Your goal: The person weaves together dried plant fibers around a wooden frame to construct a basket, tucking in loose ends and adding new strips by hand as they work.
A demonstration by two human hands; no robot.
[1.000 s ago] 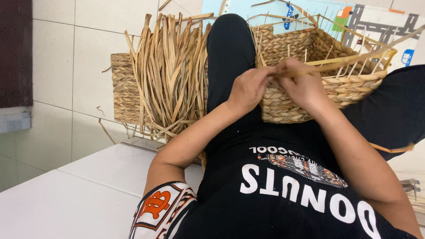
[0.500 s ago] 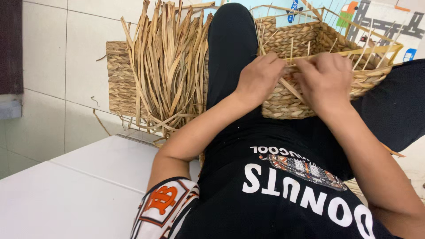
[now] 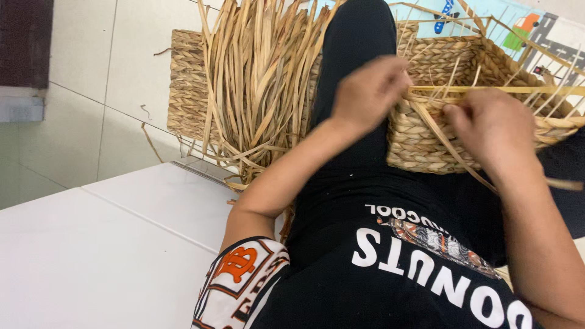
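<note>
A half-woven straw basket (image 3: 426, 143) rests between my legs, with loose strands sticking up from its rim. My left hand (image 3: 368, 91) pinches a flat dried straw strand (image 3: 499, 90) at the basket's near rim. My right hand (image 3: 496, 131) grips the same strand a little further right, fingers closed, and the strand stretches taut along the rim toward the right edge. Another strand (image 3: 451, 149) slants down across the basket's front wall below my right hand.
A thick bundle of dried straw strands (image 3: 262, 79) lies over a finished woven basket (image 3: 186, 85) left of my black-clad leg (image 3: 356, 36). White floor tiles (image 3: 109, 244) spread at the lower left. A colourful play mat (image 3: 536, 30) lies behind the basket.
My hands have moved apart along the basket rim, pulling the strand out straight to the right. The camera has shifted closer and slightly left.
</note>
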